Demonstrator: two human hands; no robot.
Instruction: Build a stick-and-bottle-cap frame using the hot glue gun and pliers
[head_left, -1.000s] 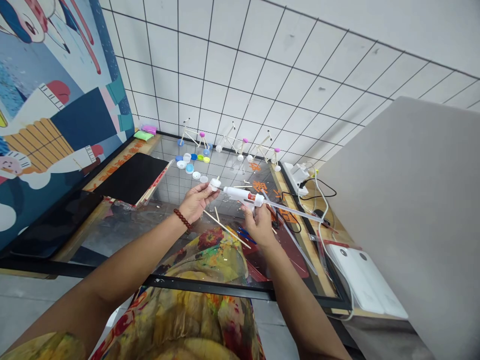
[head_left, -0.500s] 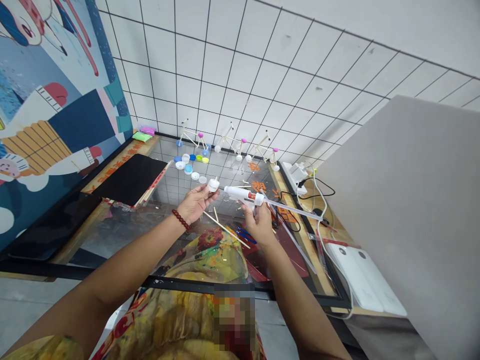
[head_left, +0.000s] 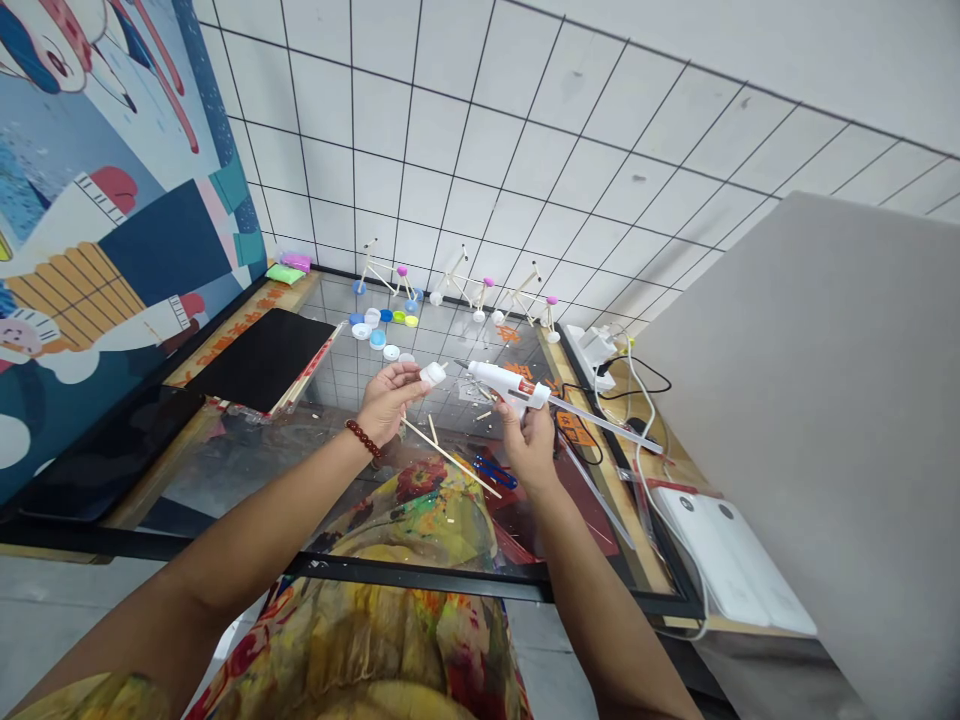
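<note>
My left hand (head_left: 391,398) pinches a white bottle cap (head_left: 433,374) with a short pale stick poking out of it. In my right hand (head_left: 530,447) is a white hot glue gun (head_left: 501,380), its nozzle turned toward the cap with a small gap between them. A long clear glue stick (head_left: 600,418) sticks out of the gun's back end. Below the hands, a thin wooden stick (head_left: 457,467) lies on the glass tabletop. A blue cutter-like tool (head_left: 495,471) rests near my right wrist.
Loose bottle caps (head_left: 377,339) lie beyond my left hand. Three small stick bicycles (head_left: 460,280) with cap wheels stand by the wall. A dark flat board (head_left: 264,358) is at left; a power strip (head_left: 598,350) with cables and a white case (head_left: 727,550) are at right.
The glue gun has moved right and slightly up, away from the cap, widening the gap. My left hand has tilted the cap and shifted it slightly right.
</note>
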